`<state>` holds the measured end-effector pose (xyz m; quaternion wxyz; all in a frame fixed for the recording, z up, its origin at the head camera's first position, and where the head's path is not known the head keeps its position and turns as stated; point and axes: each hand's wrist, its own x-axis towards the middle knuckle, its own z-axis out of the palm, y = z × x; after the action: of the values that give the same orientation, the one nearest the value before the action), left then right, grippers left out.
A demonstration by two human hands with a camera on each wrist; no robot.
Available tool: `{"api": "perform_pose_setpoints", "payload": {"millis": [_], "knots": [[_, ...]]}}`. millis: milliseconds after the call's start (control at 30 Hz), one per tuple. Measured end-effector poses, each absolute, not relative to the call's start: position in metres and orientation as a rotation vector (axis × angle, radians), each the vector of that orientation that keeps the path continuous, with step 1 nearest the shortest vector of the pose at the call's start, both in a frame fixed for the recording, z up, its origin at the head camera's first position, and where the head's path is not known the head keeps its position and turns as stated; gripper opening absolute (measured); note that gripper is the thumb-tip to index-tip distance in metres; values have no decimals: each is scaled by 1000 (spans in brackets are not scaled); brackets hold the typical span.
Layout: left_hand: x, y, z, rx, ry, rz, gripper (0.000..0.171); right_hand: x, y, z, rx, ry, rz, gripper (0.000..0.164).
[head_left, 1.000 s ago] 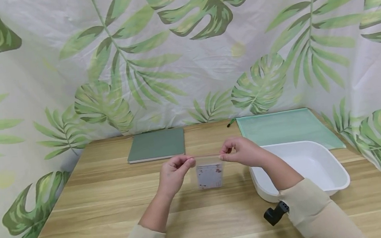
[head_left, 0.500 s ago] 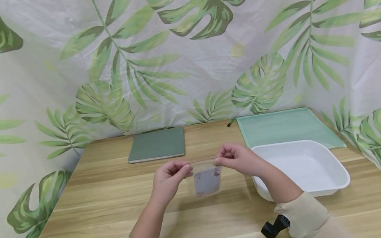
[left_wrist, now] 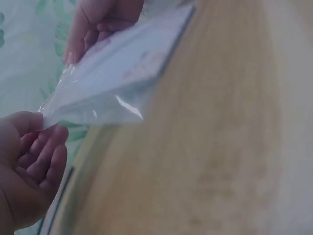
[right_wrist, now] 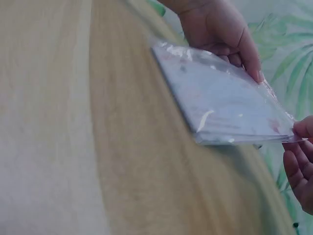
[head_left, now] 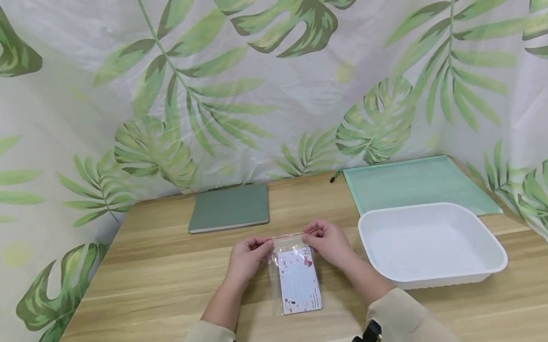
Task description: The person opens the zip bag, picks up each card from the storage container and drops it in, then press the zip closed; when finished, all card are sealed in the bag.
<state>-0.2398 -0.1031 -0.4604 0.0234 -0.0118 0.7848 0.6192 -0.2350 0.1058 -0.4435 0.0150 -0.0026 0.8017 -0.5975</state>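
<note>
A clear plastic zip bag [head_left: 274, 281] holds a pale notepad [head_left: 300, 284] printed with small reddish and brown figures. My left hand [head_left: 248, 259] pinches the bag's top left corner between thumb and fingers. At the top right corner my right hand [head_left: 329, 244] pinches the same edge. In the left wrist view the notepad [left_wrist: 127, 58] lies slantwise in the bag, away from the top edge that my left hand [left_wrist: 34, 166] grips. The right wrist view shows the bag's glossy film over the notepad [right_wrist: 220, 98], its corner pinched by my right hand [right_wrist: 301, 161].
On the right of the wooden table [head_left: 142, 294] stands a white plastic basin [head_left: 432, 244]. Behind it lies a light green translucent folder [head_left: 413, 179], with a small dark green pen-like item [head_left: 336, 176] at its left corner. A green notebook [head_left: 230, 207] lies at the back left.
Both hands have come down and nearer with the bag. The bag has gone from hanging steeply to facing upward, so the notepad's front shows more fully. Both hands keep their pinch.
</note>
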Motion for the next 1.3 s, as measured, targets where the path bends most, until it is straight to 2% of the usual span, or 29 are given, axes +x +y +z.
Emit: {"api": "perform_pose_setpoints", "payload": {"millis": [367,533,767,900,1067,1167,1300], "knots": [[-249,-101,-477,134,2992,1326,11,-253,102,-471,3,2779,-1552,7],[-250,-100,-480,166,3150,1099,14,-256,101,-473,-11,2882,-1385,5],[-248,-101,-476,168,3132,1142,34,-253,102,-470,-25,2889,-1343,28],[-243,-105,-453,346,3247,1079,35,-242,105,-450,-134,2967,-1291,37],[-239,-110,-414,577,3435,817,38,-225,111,-407,-327,3044,-1234,43],[-239,-112,-398,591,3416,687,45,-222,123,-383,-401,3098,-1127,49],[-246,-117,-389,510,3306,563,63,-234,152,-364,-400,3230,-780,61]]}}
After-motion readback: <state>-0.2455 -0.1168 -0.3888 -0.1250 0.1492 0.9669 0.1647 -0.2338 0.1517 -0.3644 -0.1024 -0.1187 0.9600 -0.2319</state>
